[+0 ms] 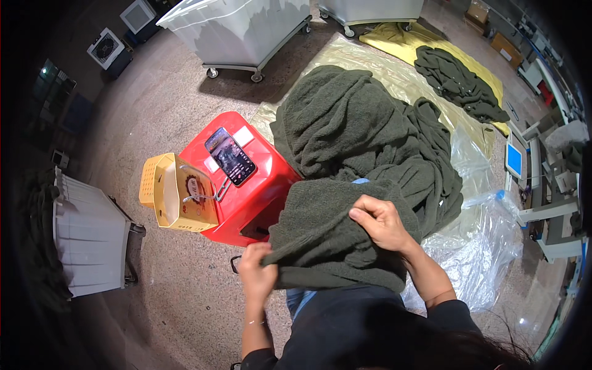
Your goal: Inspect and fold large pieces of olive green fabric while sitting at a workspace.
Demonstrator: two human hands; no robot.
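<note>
A dark green fleecy cloth is lying across the person's lap. The left hand is grasping its left edge, and the right hand is pinching a fold. Just beyond, a matching heap is resting on plastic sheeting; to the left, a phone is lying on a red stool.

phone atop red stool | 2 grey wheeled bins
</note>
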